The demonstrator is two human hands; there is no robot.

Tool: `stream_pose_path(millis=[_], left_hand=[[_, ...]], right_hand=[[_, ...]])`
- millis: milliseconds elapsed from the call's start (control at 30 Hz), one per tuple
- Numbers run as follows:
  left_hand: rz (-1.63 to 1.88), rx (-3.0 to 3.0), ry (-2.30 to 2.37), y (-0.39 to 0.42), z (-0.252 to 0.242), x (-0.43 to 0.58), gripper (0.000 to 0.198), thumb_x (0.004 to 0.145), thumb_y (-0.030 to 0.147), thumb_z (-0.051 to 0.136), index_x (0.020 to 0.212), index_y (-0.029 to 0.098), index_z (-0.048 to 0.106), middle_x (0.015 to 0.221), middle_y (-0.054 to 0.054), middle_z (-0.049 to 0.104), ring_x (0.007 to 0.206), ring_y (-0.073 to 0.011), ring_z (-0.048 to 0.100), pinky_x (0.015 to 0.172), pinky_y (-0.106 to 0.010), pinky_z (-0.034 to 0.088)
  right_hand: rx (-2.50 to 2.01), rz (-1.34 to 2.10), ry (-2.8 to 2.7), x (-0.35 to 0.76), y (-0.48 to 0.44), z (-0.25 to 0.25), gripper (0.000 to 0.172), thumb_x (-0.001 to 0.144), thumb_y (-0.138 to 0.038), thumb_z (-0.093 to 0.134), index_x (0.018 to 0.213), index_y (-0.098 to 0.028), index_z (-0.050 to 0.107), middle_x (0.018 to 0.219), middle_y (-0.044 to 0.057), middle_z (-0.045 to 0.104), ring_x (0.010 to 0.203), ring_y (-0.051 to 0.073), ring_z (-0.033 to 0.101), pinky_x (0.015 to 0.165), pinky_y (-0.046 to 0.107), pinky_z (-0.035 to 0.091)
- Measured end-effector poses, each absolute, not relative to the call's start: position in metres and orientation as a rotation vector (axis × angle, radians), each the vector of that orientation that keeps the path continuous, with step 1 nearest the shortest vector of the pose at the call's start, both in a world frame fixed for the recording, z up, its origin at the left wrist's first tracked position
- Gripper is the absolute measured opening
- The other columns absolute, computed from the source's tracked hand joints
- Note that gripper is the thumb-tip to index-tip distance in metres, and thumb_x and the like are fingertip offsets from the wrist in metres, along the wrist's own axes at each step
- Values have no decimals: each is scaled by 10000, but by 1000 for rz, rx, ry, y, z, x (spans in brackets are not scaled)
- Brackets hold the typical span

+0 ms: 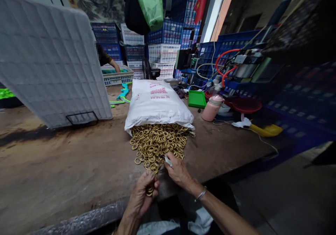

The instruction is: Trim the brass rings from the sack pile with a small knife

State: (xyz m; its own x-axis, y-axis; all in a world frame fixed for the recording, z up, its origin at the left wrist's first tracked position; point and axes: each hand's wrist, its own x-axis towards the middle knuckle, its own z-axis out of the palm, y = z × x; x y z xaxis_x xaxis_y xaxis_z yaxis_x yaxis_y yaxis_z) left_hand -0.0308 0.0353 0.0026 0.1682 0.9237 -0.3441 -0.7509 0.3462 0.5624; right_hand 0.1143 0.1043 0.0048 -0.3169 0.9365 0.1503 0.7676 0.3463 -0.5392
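Many brass-coloured rings [160, 142] spill from the mouth of a white woven sack [160, 105] that lies on the table. My left hand [144, 191] is at the near edge of the heap, its fingers curled round several of these rings. To the right, my right hand [178, 172] reaches in from the side with a metal bangle on the wrist. Its thumb and fingers pinch a small tool [168, 161] with a pale part and a dark tip, which touches or nearly touches the rings. I cannot make out the tool's exact kind.
A large pale ribbed panel [52, 63] stands on the table at left. A pink bottle [212, 108], a green tray [196, 99] and a yellow scoop [266, 130] are at right, beside a machine with orange hoses. Another person's arm [114, 66] reaches into a crate behind.
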Motion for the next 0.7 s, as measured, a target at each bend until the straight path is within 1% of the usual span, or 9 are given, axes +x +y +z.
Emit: stream_pose_path(millis=[133,233,333,433,567,633,700], left_hand=[[1219,285,711,36,4,-32,219,650,199,694,762,164,509,643,40,494,506,-57,491,362,-120,337],[1216,287,733,35,6,-32,272,627,195,703,839,165,535,644,36,515,509,-67,509,357,-123,343],[1211,296,758,33,8,-32,247,652,246,680,841,151,552,659,11,554,541,-92,543,363,-138,364],[1198,320,810,33,9,-30,235,698,321,637,823,143,551,676,-18,590,551,-112,562,361,-154,377],[1180,397,830,33,9,-25,246,705,335,632,808,131,542,637,-15,584,492,-94,533,342,-150,365],[1181,406,836,32,8,-24,240,693,330,646,771,134,534,607,4,564,462,-76,508,338,-141,354],[1175,400,858,32,8,-24,247,681,340,658,737,141,523,588,22,545,439,-61,488,337,-134,345]], right_hand=[[-1334,671,-2148,113,90,13,73,798,-192,407,761,-204,469,659,-16,533,581,110,483,550,199,304],[-1268,699,-2160,114,82,17,71,784,-171,412,781,-203,475,687,-12,543,614,112,497,573,197,322],[-1243,677,-2237,115,79,21,130,755,-129,416,830,-206,489,713,-10,561,647,118,515,599,203,328],[-1253,622,-2318,115,77,21,190,731,-112,421,880,-207,493,714,-9,571,643,125,522,594,213,320],[-1289,576,-2369,114,74,17,241,699,-117,456,921,-199,498,714,-4,578,636,132,522,588,221,314],[-1275,624,-2346,113,73,18,209,719,-138,461,916,-200,497,710,-8,574,632,128,514,585,220,316],[-1253,752,-2261,111,72,21,104,778,-185,436,864,-201,491,700,-15,562,626,116,503,580,210,323]])
